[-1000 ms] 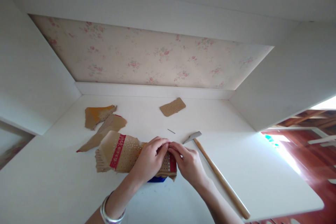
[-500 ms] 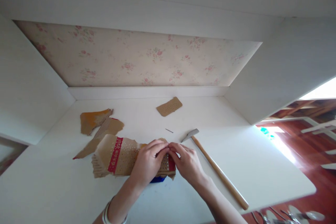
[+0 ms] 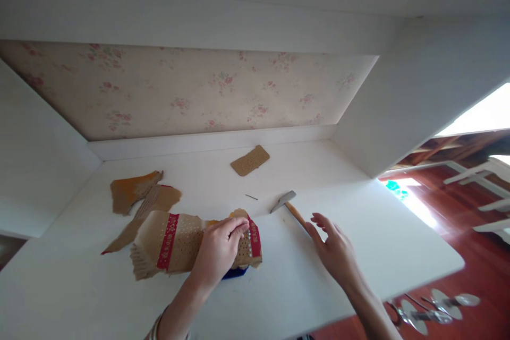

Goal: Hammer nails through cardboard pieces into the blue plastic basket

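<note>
My left hand [image 3: 218, 248] presses its fingertips on a torn piece of brown cardboard [image 3: 179, 239] with red bands and many small punched holes; whether it pinches a nail there I cannot tell. A blue object [image 3: 235, 273] peeks out under that cardboard. My right hand [image 3: 333, 247] hovers with fingers spread over the wooden handle of a hammer [image 3: 287, 204], whose metal head lies toward the back. A thin nail [image 3: 251, 197] lies loose on the white desk [image 3: 358, 244] behind the cardboard.
Torn cardboard scraps [image 3: 137, 196] lie at the left, and a small perforated cardboard piece [image 3: 250, 160] sits near the floral back wall [image 3: 191, 90]. White side panels close in the desk. Metal spoons [image 3: 434, 308] show below the desk's right edge.
My right hand has left the cardboard and moved right to the hammer handle, fingers now spread. My left hand stays on the cardboard. The camera has shifted rightward.
</note>
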`<state>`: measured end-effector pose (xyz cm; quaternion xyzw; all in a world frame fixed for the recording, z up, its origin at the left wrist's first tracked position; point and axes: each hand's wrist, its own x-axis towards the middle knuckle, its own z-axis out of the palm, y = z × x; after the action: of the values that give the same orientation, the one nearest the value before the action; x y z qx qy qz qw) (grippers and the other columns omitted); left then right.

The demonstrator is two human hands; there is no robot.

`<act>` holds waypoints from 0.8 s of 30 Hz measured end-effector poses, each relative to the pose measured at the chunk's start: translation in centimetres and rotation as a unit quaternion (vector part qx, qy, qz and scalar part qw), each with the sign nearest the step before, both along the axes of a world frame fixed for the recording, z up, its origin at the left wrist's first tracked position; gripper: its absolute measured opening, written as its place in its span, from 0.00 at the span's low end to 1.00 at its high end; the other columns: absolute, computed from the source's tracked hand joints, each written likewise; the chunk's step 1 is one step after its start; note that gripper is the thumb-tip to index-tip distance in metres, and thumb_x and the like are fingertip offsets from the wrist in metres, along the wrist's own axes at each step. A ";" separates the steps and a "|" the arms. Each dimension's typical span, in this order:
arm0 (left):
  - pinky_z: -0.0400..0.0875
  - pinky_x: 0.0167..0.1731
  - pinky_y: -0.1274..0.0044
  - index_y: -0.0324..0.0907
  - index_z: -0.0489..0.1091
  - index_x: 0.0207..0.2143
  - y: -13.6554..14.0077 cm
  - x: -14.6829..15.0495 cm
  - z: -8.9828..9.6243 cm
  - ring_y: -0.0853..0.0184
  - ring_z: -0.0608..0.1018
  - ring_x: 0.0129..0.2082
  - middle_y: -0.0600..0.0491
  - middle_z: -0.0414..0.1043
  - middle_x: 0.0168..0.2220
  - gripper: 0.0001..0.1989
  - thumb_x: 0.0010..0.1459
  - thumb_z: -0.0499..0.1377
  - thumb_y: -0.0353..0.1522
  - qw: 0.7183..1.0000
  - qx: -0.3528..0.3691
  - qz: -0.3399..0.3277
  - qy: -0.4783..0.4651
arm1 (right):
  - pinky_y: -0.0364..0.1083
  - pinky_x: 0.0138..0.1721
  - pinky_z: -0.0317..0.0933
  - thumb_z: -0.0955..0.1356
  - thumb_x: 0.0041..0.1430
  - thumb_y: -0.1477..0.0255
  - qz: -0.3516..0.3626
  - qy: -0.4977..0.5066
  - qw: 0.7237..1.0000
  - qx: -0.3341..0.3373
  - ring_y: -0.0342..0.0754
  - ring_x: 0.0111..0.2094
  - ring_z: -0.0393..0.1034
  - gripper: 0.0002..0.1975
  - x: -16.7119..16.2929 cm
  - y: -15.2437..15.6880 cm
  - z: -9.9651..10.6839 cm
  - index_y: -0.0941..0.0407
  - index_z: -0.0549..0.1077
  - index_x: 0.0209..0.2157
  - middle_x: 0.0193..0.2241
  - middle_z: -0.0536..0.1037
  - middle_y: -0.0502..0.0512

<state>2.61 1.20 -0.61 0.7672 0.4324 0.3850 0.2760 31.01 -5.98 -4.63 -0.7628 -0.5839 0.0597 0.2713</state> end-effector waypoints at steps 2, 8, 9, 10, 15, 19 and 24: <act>0.75 0.33 0.80 0.45 0.76 0.38 0.0 0.0 0.0 0.69 0.81 0.28 0.55 0.81 0.33 0.06 0.64 0.58 0.33 1.000 -0.002 -0.003 -0.005 | 0.54 0.43 0.68 0.62 0.66 0.57 0.024 -0.051 0.998 -0.031 0.57 0.46 0.73 0.20 1.0 -0.7 -1.8 0.54 0.69 0.52 0.49 0.76 0.61; 0.74 0.32 0.81 0.44 0.76 0.38 -0.1 0.0 -0.2 0.70 0.81 0.27 0.56 0.81 0.31 0.06 0.64 0.58 0.33 1.000 -0.007 0.007 -0.006 | 0.56 0.46 0.65 0.59 0.69 0.62 0.056 -0.119 0.988 -0.083 0.57 0.44 0.70 0.16 1.4 -0.7 -4.4 0.54 0.69 0.52 0.44 0.75 0.61; 0.74 0.32 0.81 0.44 0.76 0.38 -0.1 0.0 -0.2 0.70 0.81 0.27 0.56 0.81 0.31 0.07 0.64 0.58 0.33 1.000 -0.005 0.007 -0.006 | 0.56 0.45 0.65 0.59 0.69 0.63 0.057 -0.119 0.988 -0.083 0.58 0.44 0.70 0.16 1.3 -0.5 -4.5 0.55 0.69 0.51 0.44 0.75 0.61; 0.74 0.32 0.81 0.44 0.76 0.38 -0.1 0.0 -0.2 0.70 0.81 0.27 0.56 0.81 0.31 0.07 0.64 0.57 0.33 1.000 -0.004 0.008 -0.005 | 0.55 0.45 0.65 0.59 0.69 0.63 0.057 -0.119 0.988 -0.083 0.58 0.44 0.70 0.16 1.3 -0.4 -4.5 0.55 0.70 0.50 0.43 0.75 0.61; 0.74 0.31 0.81 0.44 0.76 0.37 0.0 0.1 0.0 0.70 0.80 0.26 0.56 0.80 0.30 0.07 0.64 0.57 0.33 1.000 0.001 0.008 -0.002 | 0.54 0.44 0.65 0.59 0.69 0.62 0.057 -0.121 0.988 -0.083 0.57 0.43 0.69 0.16 1.5 -0.2 -4.6 0.54 0.70 0.49 0.44 0.74 0.60; 0.75 0.31 0.80 0.45 0.76 0.38 0.1 0.0 -0.1 0.69 0.81 0.26 0.56 0.81 0.31 0.07 0.63 0.57 0.32 1.000 0.003 0.009 0.000 | 0.55 0.44 0.64 0.58 0.70 0.62 0.056 -0.117 0.988 -0.085 0.58 0.43 0.69 0.16 1.6 -0.3 -4.8 0.54 0.70 0.49 0.44 0.74 0.61; 0.76 0.32 0.79 0.45 0.76 0.38 0.1 -0.1 -0.3 0.68 0.81 0.26 0.56 0.81 0.30 0.06 0.63 0.58 0.32 1.000 0.005 0.005 0.002 | 0.55 0.43 0.64 0.58 0.69 0.63 0.052 -0.101 0.990 -0.087 0.59 0.43 0.69 0.16 1.3 -0.2 -4.5 0.54 0.70 0.49 0.45 0.74 0.63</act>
<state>2.55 1.32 -0.90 0.7671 0.4349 0.3871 0.2694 32.28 -6.21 -9.18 -0.7544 -0.6395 0.0474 0.1401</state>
